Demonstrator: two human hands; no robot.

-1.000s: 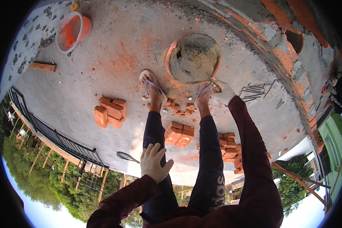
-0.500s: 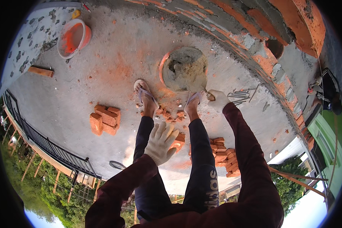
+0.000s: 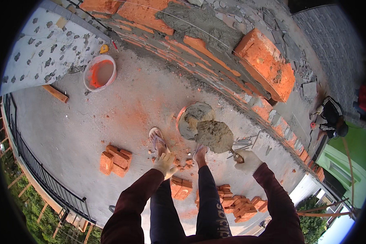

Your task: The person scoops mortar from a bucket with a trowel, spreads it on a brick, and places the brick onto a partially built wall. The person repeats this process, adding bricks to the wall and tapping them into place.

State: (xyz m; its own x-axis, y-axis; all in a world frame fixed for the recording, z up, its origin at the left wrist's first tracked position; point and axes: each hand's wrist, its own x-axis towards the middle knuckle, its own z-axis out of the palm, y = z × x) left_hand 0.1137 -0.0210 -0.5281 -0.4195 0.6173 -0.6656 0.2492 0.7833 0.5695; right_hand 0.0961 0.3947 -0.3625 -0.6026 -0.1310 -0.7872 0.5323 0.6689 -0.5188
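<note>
Gripping a trowel (image 3: 234, 155) heaped with mortar (image 3: 214, 136), a worker's gloved right hand (image 3: 249, 162) holds the load near an orange-rimmed tub (image 3: 179, 118) beside the brick wall (image 3: 213, 57); the gloved left hand (image 3: 165, 164), fingers loosely spread, hovers near the left leg (image 3: 161, 203).

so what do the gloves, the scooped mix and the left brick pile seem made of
Gloves: matt cloth, perhaps knitted cotton, from the soft pale look.
Scooped mix: probably wet cement mortar, grey, grainy, lumpy.
Brick pile: likely fired clay, unglazed, rough, orange.
</note>
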